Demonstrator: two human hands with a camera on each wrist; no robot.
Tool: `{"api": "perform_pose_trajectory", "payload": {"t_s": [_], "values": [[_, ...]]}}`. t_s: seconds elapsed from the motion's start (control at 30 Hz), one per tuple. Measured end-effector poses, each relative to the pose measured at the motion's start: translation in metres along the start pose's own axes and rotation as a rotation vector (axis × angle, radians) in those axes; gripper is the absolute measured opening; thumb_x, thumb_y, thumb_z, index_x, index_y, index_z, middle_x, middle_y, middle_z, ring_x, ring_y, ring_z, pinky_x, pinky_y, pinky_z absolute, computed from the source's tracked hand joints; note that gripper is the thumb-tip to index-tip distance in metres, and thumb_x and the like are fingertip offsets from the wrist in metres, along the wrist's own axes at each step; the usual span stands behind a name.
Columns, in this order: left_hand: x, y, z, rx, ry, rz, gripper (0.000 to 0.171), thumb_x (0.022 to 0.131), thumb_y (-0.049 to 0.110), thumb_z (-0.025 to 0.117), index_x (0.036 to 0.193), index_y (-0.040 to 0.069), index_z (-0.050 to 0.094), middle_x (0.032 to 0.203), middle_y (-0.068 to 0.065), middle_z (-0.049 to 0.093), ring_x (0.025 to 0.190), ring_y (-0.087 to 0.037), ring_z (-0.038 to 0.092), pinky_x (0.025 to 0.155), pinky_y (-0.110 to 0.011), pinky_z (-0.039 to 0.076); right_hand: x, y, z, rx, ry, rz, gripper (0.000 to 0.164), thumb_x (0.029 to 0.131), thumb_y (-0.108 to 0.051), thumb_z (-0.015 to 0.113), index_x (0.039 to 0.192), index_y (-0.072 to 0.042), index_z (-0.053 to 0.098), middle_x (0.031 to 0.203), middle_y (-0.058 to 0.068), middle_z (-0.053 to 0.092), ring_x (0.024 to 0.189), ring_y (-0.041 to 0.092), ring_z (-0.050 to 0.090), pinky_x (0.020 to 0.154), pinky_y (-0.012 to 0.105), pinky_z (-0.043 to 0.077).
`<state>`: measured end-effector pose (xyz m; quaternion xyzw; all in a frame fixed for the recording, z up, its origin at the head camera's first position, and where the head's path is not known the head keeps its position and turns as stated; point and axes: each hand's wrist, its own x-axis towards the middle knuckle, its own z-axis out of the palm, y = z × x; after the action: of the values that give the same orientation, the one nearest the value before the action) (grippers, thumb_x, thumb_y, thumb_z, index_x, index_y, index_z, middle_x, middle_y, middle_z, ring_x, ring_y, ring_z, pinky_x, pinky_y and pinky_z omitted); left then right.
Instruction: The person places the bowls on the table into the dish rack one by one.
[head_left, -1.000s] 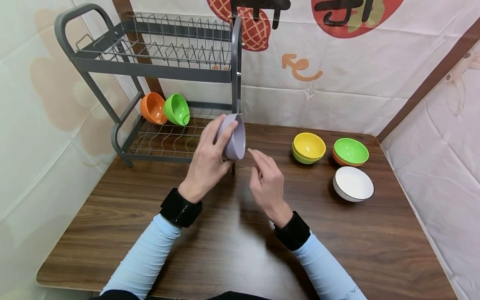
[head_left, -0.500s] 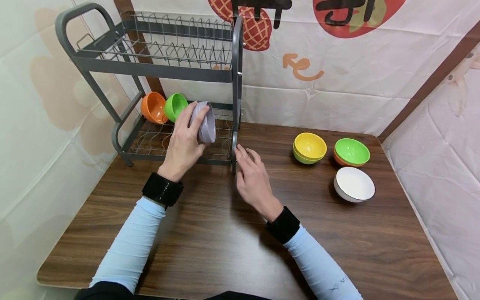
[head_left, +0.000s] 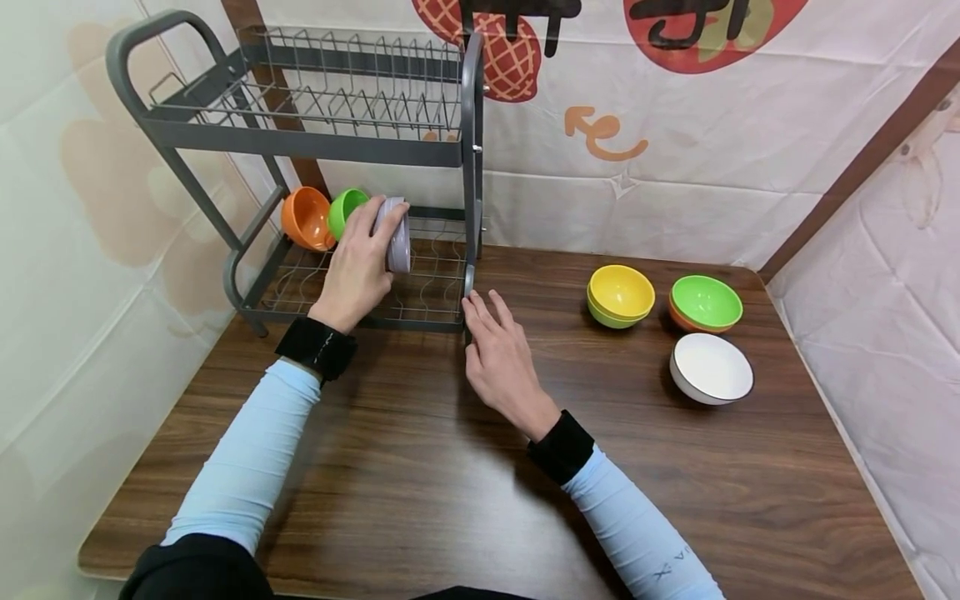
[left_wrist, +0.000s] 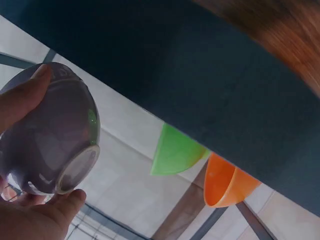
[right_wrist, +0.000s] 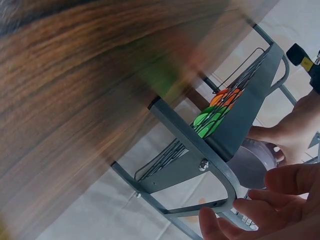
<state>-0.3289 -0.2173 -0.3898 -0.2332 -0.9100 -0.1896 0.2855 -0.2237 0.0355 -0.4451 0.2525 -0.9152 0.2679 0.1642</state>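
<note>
My left hand (head_left: 356, 271) grips a light purple bowl (head_left: 399, 242), tilted on its side, over the lower tier of the grey dish rack (head_left: 345, 317). In the left wrist view the thumb and fingers hold the bowl (left_wrist: 55, 130) by its outside, its foot ring showing. To its left, a green bowl (head_left: 346, 210) and an orange bowl (head_left: 306, 218) lean side by side on the lower tier. At the rack's front right leg, my right hand (head_left: 504, 358) has its fingers extended and touches or nearly touches the frame; it holds nothing.
On the wooden table (head_left: 420, 467), a yellow bowl (head_left: 622, 290) nests in a green one at the right. Beside it a green bowl (head_left: 707, 302) sits in an orange one, with a white bowl (head_left: 711, 368) in front. The rack's upper tier (head_left: 322, 148) overhangs the lower.
My left hand has carried the purple bowl leftward and away from me, to beside the green bowl on the lower tier. My right hand has shifted left to the rack's front leg.
</note>
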Motion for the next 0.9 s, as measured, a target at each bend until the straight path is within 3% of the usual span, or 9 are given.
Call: {"api": "perform_pose_trajectory", "payload": {"t_s": [0.4,0.67,0.9], "values": [[0.025,-0.021,0.008,0.042,-0.090,0.037,0.103,0.065,-0.020,0.080,0.156,0.012,0.045,0.156,-0.028,0.038,0.143,-0.049,0.036,0.118,-0.060,0.032,0.000,-0.001,-0.002,0.042,-0.012,0.035,0.057,0.104,-0.007,0.049,0.160,-0.003,0.042,0.167,0.010,0.036,0.160,0.020,0.015,0.114,0.053,0.039],[0.043,-0.034,0.013,0.078,-0.184,0.041,0.104,0.065,-0.011,0.090,0.155,0.010,0.043,0.151,-0.030,0.042,0.137,-0.052,0.042,0.118,-0.060,0.032,0.001,-0.001,-0.002,0.036,-0.028,0.029,0.057,0.104,-0.012,0.048,0.160,-0.004,0.043,0.168,0.010,0.034,0.160,0.020,0.016,0.113,0.053,0.039],[0.053,-0.045,0.020,0.099,-0.252,0.005,0.109,0.064,-0.008,0.096,0.156,0.010,0.041,0.150,-0.030,0.042,0.136,-0.052,0.043,0.117,-0.061,0.032,0.000,-0.001,-0.001,0.042,-0.024,0.016,0.058,0.103,-0.010,0.053,0.159,-0.003,0.044,0.167,0.011,0.036,0.159,0.023,0.019,0.113,0.054,0.040]]}}
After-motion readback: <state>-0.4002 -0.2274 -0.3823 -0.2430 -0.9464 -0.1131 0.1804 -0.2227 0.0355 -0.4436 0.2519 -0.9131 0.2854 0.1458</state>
